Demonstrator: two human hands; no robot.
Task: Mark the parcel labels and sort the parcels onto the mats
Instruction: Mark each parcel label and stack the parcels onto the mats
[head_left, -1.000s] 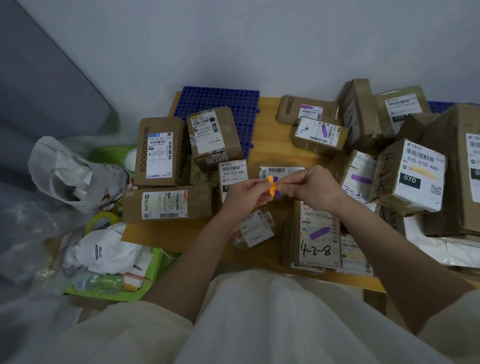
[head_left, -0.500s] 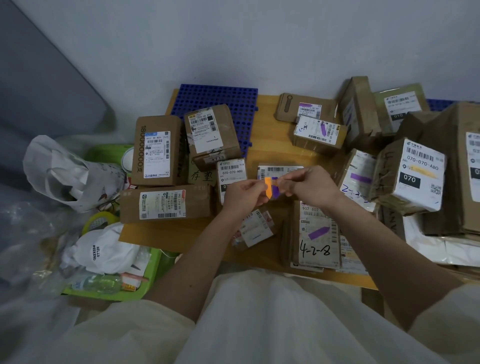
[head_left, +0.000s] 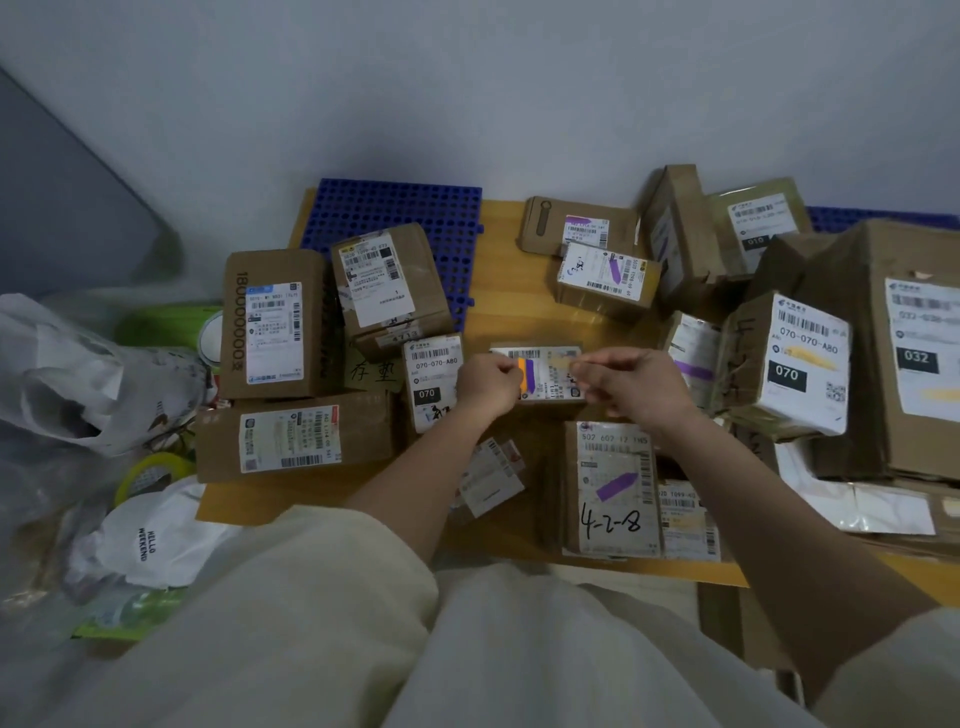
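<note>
Labelled brown parcels (head_left: 535, 371) crowding blue mat (head_left: 395, 210)

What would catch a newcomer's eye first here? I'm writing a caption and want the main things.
First, the two hands at the centre: the left hand grips an orange and purple marker, the right hand pinches something too small to identify. Around them, brown parcels crowd the wooden table, some labels streaked purple, one parcel hand-numbered 4-2-8. A blue perforated mat lies at the far edge.
</note>
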